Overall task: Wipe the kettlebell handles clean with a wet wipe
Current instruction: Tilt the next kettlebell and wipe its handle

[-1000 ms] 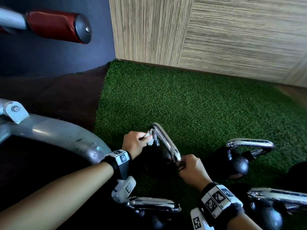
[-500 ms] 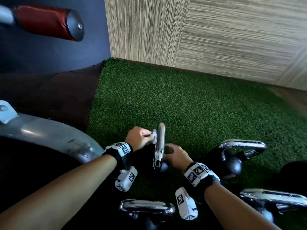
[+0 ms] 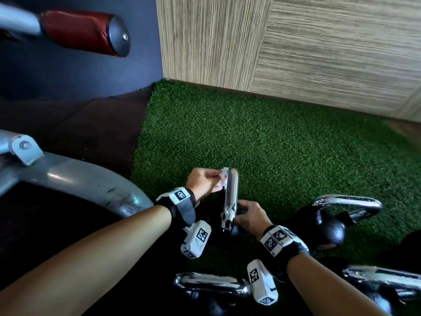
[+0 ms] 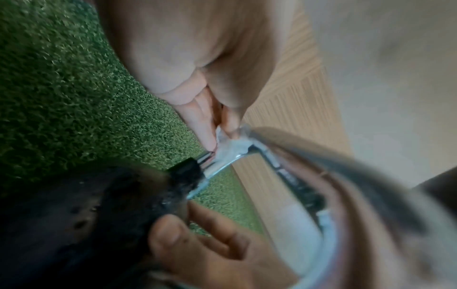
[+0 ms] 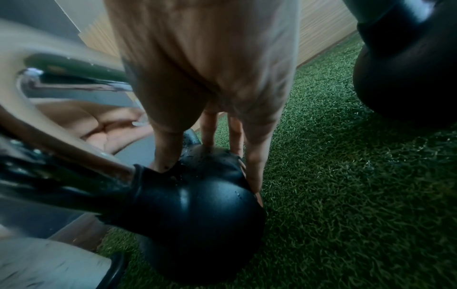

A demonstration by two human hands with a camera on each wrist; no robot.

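A black kettlebell (image 5: 197,205) with a chrome handle (image 3: 230,197) stands on the green turf, its handle edge-on to the head view. My left hand (image 3: 204,182) pinches a small white wet wipe (image 3: 223,177) against the handle's far upper corner; the wipe (image 4: 230,146) is also plain in the left wrist view. My right hand (image 3: 249,214) lies on the ball just below the handle, thumb and straight fingers (image 5: 254,168) spread over its black top. The handle (image 4: 291,176) curves past the wrist camera.
Three more chrome-handled kettlebells stand nearby: one at right (image 3: 337,215), one at the near right edge (image 3: 387,283), one by my wrists (image 3: 211,285). A grey machine frame (image 3: 75,179) and a red padded bar (image 3: 79,31) are at left. A wood-grain wall (image 3: 296,53) bounds the turf (image 3: 250,137).
The kettlebell has turned so that its handle now faces edge-on. My right hand left the handle's near end and moved onto the ball. My left hand stayed at the far corner with the wipe.
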